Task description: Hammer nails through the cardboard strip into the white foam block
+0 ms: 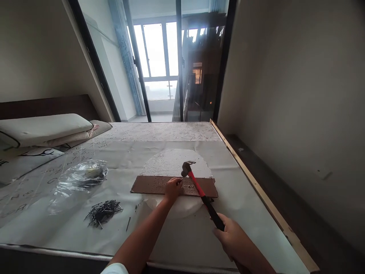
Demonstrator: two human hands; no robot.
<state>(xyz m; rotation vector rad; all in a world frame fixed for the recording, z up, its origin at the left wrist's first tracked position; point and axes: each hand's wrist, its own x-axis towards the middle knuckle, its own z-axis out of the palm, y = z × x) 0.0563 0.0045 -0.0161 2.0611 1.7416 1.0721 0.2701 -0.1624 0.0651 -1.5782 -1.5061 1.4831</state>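
A claw hammer (196, 184) with a red and black handle is gripped in my right hand (229, 232). Its head is raised over a brown board (149, 184). My left hand (173, 189) rests on the middle of that board, thumb and fingers pinched around what looks like a nail, mostly hidden by the fingertips. Just right of those fingers, small light nail heads (188, 187) run along the board, and rows of small dark marks dot its left part. Beneath the board lies a round white foam piece (176, 160).
To the left are a pile of loose nails (104, 213), a single nail (128, 223) and a clear plastic bag (82, 177). Pillows (45, 129) sit at the far left of the sheet-covered bed. A wooden rail (256, 190) edges its right side, beside the wall.
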